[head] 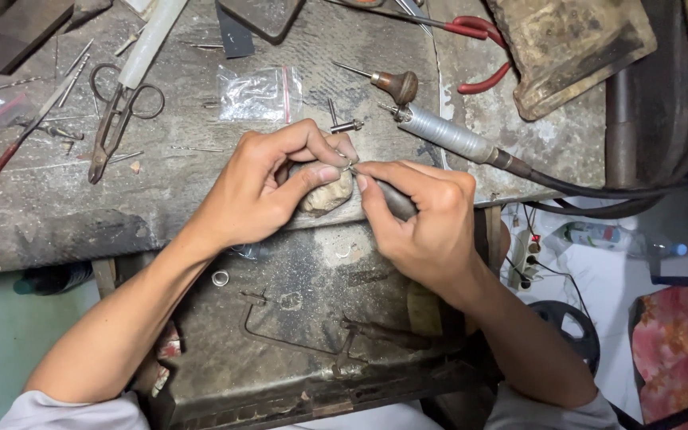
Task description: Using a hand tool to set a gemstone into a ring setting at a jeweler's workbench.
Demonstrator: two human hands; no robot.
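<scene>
Two bare hands meet at the front edge of a worn grey workbench (57,215), seen from above. The left hand (268,187) pinches a tiny silver ring (347,165) between thumb and fingertips, pressing it against a pale, rounded bench peg (324,197) that juts from the front edge. The right hand (424,219) is closed around one dark-handled tool (396,201), its fine tip touching the ring.

Behind the hands lies one small clear plastic bag (258,93), rectangular, with a red strip along its right side. Just right of it lie one wooden-handled pick (388,82) and one silver rotary handpiece (449,137) on a black cable running toward the right edge. One short metal bit (345,126) lies just above the left hand. One pair of red-handled pliers (475,36) lies near the back edge. One pair of old metal shears (117,119) lies toward the left, with several thin metal rods scattered about it.

Below the bench edge sits a dusty metal tray (296,318) holding one more small ring (220,278) near its left side and a bent wire (280,338).
</scene>
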